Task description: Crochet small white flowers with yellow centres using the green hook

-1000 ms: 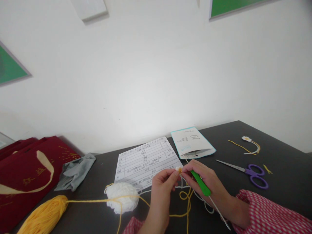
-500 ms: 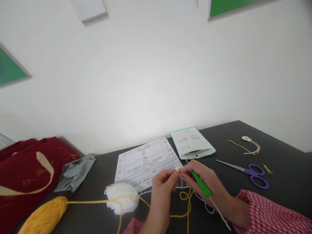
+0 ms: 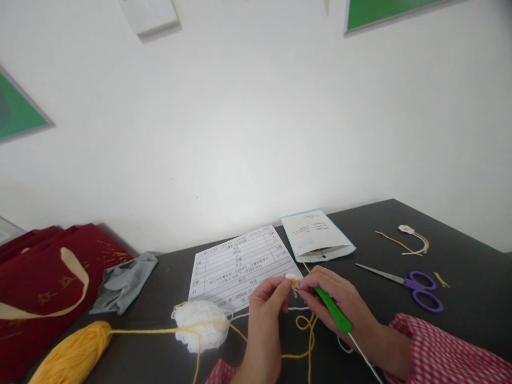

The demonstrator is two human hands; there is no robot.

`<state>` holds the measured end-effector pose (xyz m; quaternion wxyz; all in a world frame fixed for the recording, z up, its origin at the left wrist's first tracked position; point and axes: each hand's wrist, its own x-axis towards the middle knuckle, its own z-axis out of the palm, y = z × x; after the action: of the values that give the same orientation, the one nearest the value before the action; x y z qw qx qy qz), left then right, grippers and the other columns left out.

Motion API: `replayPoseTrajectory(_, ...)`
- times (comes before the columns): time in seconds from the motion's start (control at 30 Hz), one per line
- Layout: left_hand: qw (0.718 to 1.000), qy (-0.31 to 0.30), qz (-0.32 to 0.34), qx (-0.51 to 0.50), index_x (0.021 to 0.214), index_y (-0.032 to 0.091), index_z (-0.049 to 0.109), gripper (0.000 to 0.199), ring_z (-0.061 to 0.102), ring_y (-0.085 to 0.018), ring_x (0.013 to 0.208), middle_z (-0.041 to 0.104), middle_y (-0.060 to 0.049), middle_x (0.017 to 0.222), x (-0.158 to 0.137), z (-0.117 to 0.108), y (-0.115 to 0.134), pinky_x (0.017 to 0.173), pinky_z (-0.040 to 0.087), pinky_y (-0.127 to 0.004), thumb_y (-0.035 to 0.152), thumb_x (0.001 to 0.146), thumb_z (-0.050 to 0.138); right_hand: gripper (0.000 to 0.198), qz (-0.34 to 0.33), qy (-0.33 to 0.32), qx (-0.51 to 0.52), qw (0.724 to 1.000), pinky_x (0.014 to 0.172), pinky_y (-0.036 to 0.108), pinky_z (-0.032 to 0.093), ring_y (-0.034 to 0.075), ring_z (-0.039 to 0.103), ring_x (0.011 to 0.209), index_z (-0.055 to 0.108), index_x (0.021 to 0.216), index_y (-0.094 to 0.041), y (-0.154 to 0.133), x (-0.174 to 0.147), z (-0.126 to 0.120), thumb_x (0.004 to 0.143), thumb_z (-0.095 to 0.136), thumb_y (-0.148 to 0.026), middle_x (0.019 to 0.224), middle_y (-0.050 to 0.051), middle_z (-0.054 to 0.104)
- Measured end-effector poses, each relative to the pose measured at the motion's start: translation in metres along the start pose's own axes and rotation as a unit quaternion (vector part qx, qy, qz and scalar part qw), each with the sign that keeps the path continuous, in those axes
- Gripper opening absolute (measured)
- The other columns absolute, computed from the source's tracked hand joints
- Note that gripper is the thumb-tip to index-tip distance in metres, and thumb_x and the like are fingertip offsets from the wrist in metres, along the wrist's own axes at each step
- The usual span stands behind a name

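Between both hands is a small crocheted flower (image 3: 293, 279), white around a yellow middle. My left hand (image 3: 267, 314) pinches its left side with thumb and fingertips. My right hand (image 3: 344, 304) touches its right edge with the fingertips and also grips a crochet hook (image 3: 333, 309) with a green handle. The hook's thin metal end points up and left, above the flower, and its long shaft slants down toward the front edge of view. Loose yellow yarn (image 3: 310, 336) and white strands hang below the hands.
At left lie a yellow yarn skein (image 3: 74, 354), a white yarn ball (image 3: 202, 326), a grey cloth (image 3: 122, 285) and a red bag (image 3: 52, 288). A printed sheet (image 3: 240, 266) and a pouch (image 3: 316, 232) lie behind. Purple scissors (image 3: 420, 288) and a finished flower (image 3: 406, 229) are at right.
More of the flower shows between the fingertips now. The hook's green handle has shifted slightly right and down in my right hand. The view has moved a little.
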<state>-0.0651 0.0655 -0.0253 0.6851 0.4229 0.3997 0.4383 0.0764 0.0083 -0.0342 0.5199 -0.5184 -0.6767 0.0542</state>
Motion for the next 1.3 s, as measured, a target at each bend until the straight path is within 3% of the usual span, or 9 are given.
replayPoseTrajectory(0.17, 0.999, 0.008, -0.002, -0.042, 0.065, 0.016, 0.075, 0.027, 0.047, -0.006, 0.054, 0.059, 0.003, 0.053, -0.003, 0.002, 0.001, 0.057, 0.038, -0.018, 0.04, 0.062, 0.087, 0.012, 0.024, 0.011, 0.007, 1.0, 0.057, 0.022, 0.048, 0.013, 0.06, 0.06, 0.061, 0.081, -0.024, -0.002, 0.002, -0.002, 0.089, 0.059, -0.015, 0.07, -0.002, 0.062)
replayPoseTrajectory(0.5, 0.993, -0.036, -0.056, -0.095, 0.074, 0.014, 0.076, 0.028, 0.059, -0.008, 0.058, 0.071, -0.003, 0.067, -0.01, 0.012, 0.013, 0.058, 0.048, -0.019, 0.031, 0.057, 0.09, 0.012, 0.093, 0.033, 0.033, 0.995, 0.053, 0.02, 0.051, 0.013, 0.061, 0.057, 0.062, 0.079, -0.024, -0.003, 0.005, -0.003, 0.088, 0.059, -0.017, 0.067, -0.003, 0.063)
replayPoseTrajectory(0.67, 0.994, -0.056, -0.056, -0.073, 0.081, 0.014, 0.078, 0.034, 0.061, -0.011, 0.061, 0.073, -0.005, 0.072, -0.011, 0.012, 0.011, 0.055, 0.047, -0.02, 0.031, 0.054, 0.091, 0.011, 0.085, 0.03, 0.042, 0.995, 0.054, 0.021, 0.051, 0.013, 0.062, 0.057, 0.064, 0.079, -0.024, -0.005, 0.004, -0.004, 0.087, 0.061, -0.017, 0.067, -0.003, 0.065)
replayPoseTrajectory(0.93, 0.998, -0.043, -0.024, -0.048, 0.074, 0.015, 0.078, 0.026, 0.059, -0.01, 0.061, 0.07, -0.002, 0.067, -0.008, 0.008, 0.011, 0.058, 0.046, -0.02, 0.037, 0.063, 0.086, 0.01, 0.033, 0.028, 0.065, 0.997, 0.058, 0.022, 0.05, 0.013, 0.062, 0.06, 0.066, 0.08, -0.026, -0.006, 0.002, -0.003, 0.087, 0.062, -0.019, 0.069, -0.003, 0.065)
replayPoseTrajectory(1.13, 0.999, -0.049, -0.003, -0.02, 0.073, 0.017, 0.08, 0.031, 0.058, -0.011, 0.059, 0.071, -0.003, 0.062, -0.003, 0.005, 0.008, 0.059, 0.047, -0.022, 0.043, 0.059, 0.088, 0.014, 0.105, 0.04, 0.081, 0.99, 0.059, 0.024, 0.051, 0.015, 0.061, 0.062, 0.065, 0.079, -0.025, -0.004, 0.008, -0.009, 0.091, 0.059, -0.023, 0.07, -0.001, 0.065)
replayPoseTrajectory(1.3, 0.998, -0.062, 0.011, -0.003, 0.075, 0.018, 0.08, 0.024, 0.057, -0.011, 0.061, 0.072, -0.003, 0.067, -0.006, 0.005, 0.01, 0.063, 0.047, -0.023, 0.04, 0.064, 0.085, 0.012, 0.149, -0.005, 0.129, 0.98, 0.059, 0.025, 0.054, 0.016, 0.066, 0.065, 0.069, 0.084, -0.023, -0.001, 0.011, -0.008, 0.089, 0.061, -0.03, 0.073, -0.001, 0.069)
